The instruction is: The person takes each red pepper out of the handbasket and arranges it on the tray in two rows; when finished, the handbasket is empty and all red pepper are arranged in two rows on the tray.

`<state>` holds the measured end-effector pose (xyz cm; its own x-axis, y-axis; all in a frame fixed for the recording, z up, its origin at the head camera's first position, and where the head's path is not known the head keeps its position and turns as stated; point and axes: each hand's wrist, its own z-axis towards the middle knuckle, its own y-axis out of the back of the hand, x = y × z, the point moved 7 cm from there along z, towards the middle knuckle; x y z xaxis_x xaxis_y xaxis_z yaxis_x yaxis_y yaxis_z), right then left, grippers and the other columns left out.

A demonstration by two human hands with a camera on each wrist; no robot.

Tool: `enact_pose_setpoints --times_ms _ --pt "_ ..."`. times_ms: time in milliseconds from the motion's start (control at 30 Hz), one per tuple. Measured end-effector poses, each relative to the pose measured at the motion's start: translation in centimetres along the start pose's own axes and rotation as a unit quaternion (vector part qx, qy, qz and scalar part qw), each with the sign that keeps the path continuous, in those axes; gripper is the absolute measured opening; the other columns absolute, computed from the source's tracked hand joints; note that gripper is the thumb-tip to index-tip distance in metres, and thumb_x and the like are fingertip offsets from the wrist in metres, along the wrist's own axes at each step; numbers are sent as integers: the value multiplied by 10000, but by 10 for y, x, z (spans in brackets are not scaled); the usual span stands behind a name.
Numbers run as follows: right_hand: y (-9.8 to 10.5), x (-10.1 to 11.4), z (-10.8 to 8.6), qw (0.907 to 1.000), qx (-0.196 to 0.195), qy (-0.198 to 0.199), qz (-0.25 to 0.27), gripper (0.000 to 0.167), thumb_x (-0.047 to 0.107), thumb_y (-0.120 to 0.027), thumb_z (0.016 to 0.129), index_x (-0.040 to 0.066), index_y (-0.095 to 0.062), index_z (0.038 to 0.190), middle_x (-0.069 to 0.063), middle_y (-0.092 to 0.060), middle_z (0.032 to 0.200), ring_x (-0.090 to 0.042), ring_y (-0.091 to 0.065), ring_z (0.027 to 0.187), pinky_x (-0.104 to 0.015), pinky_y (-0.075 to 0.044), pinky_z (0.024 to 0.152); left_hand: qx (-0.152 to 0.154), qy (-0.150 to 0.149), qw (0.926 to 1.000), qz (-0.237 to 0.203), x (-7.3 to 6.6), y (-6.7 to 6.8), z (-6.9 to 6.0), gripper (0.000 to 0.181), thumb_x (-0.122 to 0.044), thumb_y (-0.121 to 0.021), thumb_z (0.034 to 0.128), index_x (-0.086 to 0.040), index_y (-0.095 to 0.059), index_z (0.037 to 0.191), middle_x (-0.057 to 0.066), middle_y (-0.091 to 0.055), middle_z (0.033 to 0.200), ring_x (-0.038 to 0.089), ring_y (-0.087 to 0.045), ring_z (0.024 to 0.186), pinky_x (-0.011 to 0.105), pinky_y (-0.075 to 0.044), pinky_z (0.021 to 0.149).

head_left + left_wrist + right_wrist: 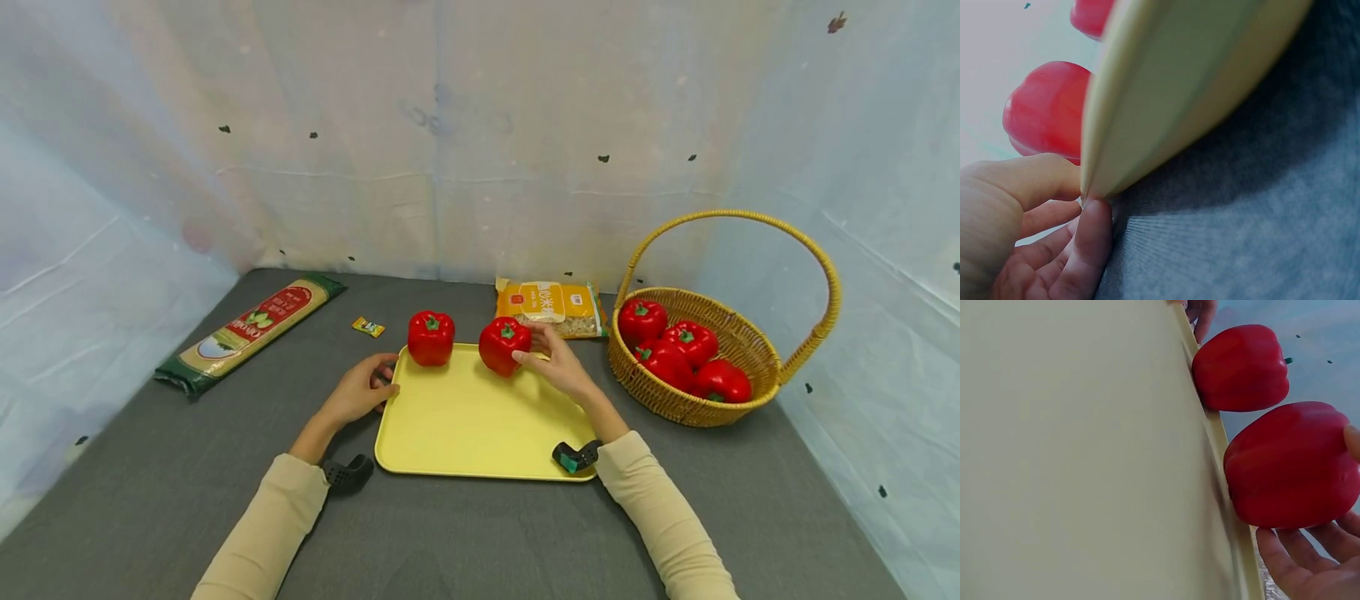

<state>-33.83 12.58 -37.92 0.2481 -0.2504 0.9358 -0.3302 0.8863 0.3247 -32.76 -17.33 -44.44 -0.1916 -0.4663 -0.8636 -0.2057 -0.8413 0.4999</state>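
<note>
At its left edge a yellow tray (480,433) is pinched by my left hand (358,390); in the left wrist view the thumb and a fingertip (1094,228) meet at the rim (1094,169). My right hand (558,364) holds a red bell pepper (504,345) at the tray's far side, with the thumb on one side and the fingers on the other. To its left, a second red bell pepper (431,340) stands by the far rim, stem up. Both peppers also show in the right wrist view, the held one (1291,465) nearer the camera.
A wicker basket (652,400) with a tall handle holds several red bell peppers (667,365) at the right. Behind the tray lies an orange-labelled grain bag (551,307). At the left are a small yellow packet (368,327) and a long green-ended package (247,333).
</note>
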Motion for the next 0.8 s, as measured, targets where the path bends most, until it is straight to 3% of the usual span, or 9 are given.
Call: enact_pose_setpoints --times_ms 133,233,433,633,800 --pt "1 -16 5 9999 2 -22 108 574 132 -599 916 17 -324 1406 -210 -415 1368 -369 -431 1235 -493 -409 980 33 23 9999 106 -24 1 -10 524 -24 -619 873 84 -402 1337 234 -504 1024 218 -534 660 333 -530 517" --pt "2 -29 10 9998 -31 64 184 575 133 -585 925 44 -318 1426 -202 -387 1387 -373 -428 1241 -480 -431 960 45 33 9999 129 -34 1 -13 519 5 -604 873 118 -388 1331 264 -498 1022 228 -533 660 352 -529 518" --pt "4 -35 13 9994 -65 309 144 593 157 -553 947 31 -278 1456 -190 -374 1399 -367 -419 1255 -430 -437 969 -4 68 9999 123 -3 0 -1 540 -44 -632 873 56 -399 1350 206 -505 1024 191 -526 653 300 -517 497" --pt "2 -32 13 9992 103 277 281 617 96 -555 939 27 -245 1469 -209 -345 1425 -387 -388 1274 -482 -393 999 -8 69 10000 47 -2 0 -1 533 -57 -644 866 24 -420 1342 178 -506 1015 206 -533 657 304 -522 503" --pt "-1 -16 7 9989 182 233 364 648 47 -568 917 -7 -224 1464 -232 -316 1438 -400 -367 1286 -515 -372 1006 -10 79 10000 -2 -2 0 -1 534 -49 -643 865 30 -418 1342 185 -504 1019 204 -531 656 304 -522 503"
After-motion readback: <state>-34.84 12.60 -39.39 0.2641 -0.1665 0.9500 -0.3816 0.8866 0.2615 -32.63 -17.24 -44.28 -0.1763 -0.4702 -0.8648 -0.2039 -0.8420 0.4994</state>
